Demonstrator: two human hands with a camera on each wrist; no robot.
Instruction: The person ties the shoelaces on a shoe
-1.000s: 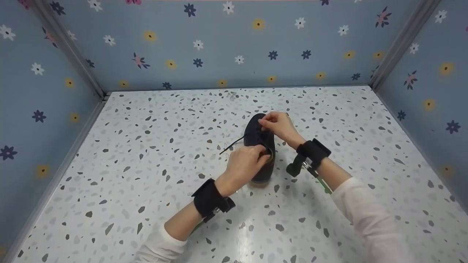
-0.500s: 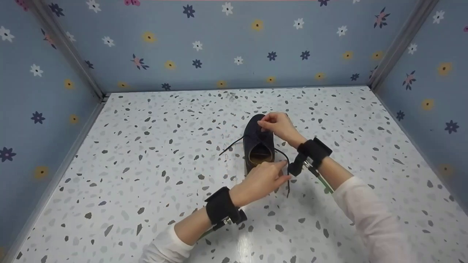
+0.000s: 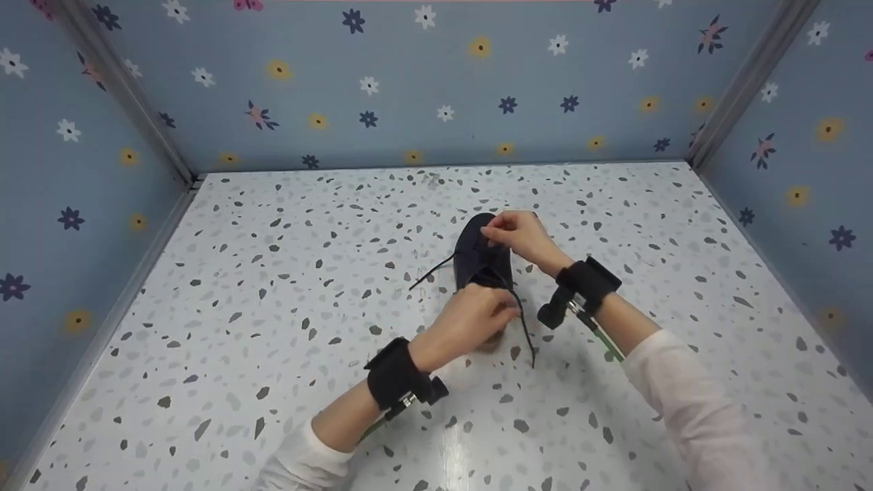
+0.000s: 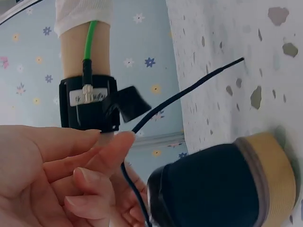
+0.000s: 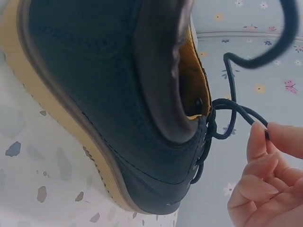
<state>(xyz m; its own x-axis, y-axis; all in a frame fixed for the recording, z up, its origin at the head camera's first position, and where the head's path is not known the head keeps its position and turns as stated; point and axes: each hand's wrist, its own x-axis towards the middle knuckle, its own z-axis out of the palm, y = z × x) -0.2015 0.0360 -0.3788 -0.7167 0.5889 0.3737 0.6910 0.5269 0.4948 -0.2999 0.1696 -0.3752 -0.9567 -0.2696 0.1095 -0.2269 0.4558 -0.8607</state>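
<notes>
A dark navy lace-up shoe (image 3: 470,239) with a tan sole stands on the tabletop, toe pointing away. My right hand (image 3: 524,237) is over its front; thumb and forefinger pinch a dark shoelace (image 5: 244,113), plainest in the right wrist view. My left hand (image 3: 467,317) is above the heel, covering part of the shoe's opening. The other lace end (image 4: 189,90) peaks at the left fingertips and slopes down toward the tabletop; the fingers seem to pinch it, though the contact is partly hidden. Another length of lace (image 3: 433,269) sticks out left of the shoe.
The white speckled tabletop (image 3: 273,327) spreads around the shoe. Blue flower-print panels (image 3: 409,88) close off the back and both sides. Each wrist wears a black camera strap (image 3: 588,283) with a green cable.
My left hand has gone from the shoe's opening to its right side, drawing out a lace, then back left over the heel. The right hand stays almost still.
</notes>
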